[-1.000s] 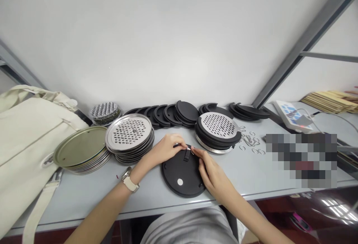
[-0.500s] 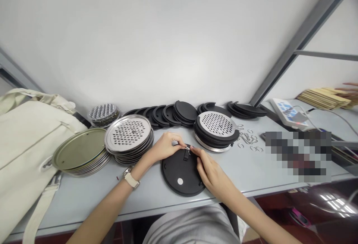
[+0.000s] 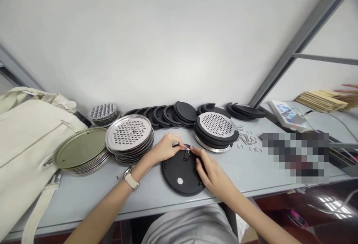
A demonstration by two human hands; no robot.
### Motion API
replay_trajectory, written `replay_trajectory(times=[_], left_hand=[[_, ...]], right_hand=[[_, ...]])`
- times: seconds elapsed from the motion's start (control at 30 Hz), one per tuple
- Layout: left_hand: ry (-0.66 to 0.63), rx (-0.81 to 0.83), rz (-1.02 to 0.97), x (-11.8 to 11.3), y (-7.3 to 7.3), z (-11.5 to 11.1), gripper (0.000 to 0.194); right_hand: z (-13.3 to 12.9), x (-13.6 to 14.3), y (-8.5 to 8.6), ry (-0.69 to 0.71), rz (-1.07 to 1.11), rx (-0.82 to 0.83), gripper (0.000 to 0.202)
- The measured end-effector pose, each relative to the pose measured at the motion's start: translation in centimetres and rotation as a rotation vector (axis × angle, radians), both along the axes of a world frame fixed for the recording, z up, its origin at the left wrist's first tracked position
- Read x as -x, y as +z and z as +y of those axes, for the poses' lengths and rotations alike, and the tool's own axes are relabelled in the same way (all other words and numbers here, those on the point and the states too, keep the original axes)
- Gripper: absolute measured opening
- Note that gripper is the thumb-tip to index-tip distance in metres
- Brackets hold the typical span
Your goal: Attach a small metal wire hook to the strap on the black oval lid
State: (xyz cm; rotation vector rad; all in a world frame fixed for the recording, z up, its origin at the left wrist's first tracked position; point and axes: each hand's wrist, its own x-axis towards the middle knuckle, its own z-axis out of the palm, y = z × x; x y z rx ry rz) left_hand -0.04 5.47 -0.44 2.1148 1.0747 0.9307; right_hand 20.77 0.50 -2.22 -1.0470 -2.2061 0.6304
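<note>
A round black disc (image 3: 179,175) lies flat on the table in front of me, with a white round spot and a short black strap (image 3: 186,155) near its far edge. At that strap my left hand (image 3: 169,147) is closed, its thumb and fingertip pinching a small silvery metal ring (image 3: 189,152). From the other side my right hand (image 3: 208,167) grips the same bit of metal between its fingertips, its other fingers curled over the disc's right edge. Fingertips partly cover the ring, so its exact shape is hard to make out.
Stacked grater plates (image 3: 130,134) and olive-green round plates (image 3: 84,149) stand left, beside a cream bag (image 3: 36,135). More black discs (image 3: 186,111) line the wall. A grater-topped stack (image 3: 216,126) and loose metal rings and clips (image 3: 247,138) lie right. Another person's hand (image 3: 349,94) shows far right.
Both my hands stay at the strap with only slight finger movement. At the far right, the other person's hand has come further into view above the yellowish stack.
</note>
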Motion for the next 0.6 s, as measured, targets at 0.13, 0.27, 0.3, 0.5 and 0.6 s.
replay_trajectory(times=[0.13, 0.27, 0.3, 0.5, 0.6], left_hand=[[0.003, -0.029, 0.035, 0.03, 0.11, -0.05, 0.014], [-0.003, -0.06, 0.074, 0.13, 0.18, 0.0, 0.014], [-0.006, -0.066, 0.076, 0.15, 0.18, 0.01, 0.014], [-0.04, -0.113, 0.08, 0.11, 0.21, 0.0, 0.015], [-0.046, -0.126, 0.082, 0.08, 0.22, 0.0, 0.014]], right_hand=[[0.1, -0.04, -0.21, -0.007, -0.004, -0.03, 0.032], [0.2, -0.15, -0.42, -0.009, -0.032, -0.078, 0.037], [0.22, -0.18, -0.47, -0.008, -0.038, -0.089, 0.038], [0.38, -0.25, -0.71, -0.01, -0.067, -0.151, 0.043], [0.48, -0.21, -0.67, 0.013, -0.074, -0.146, 0.043]])
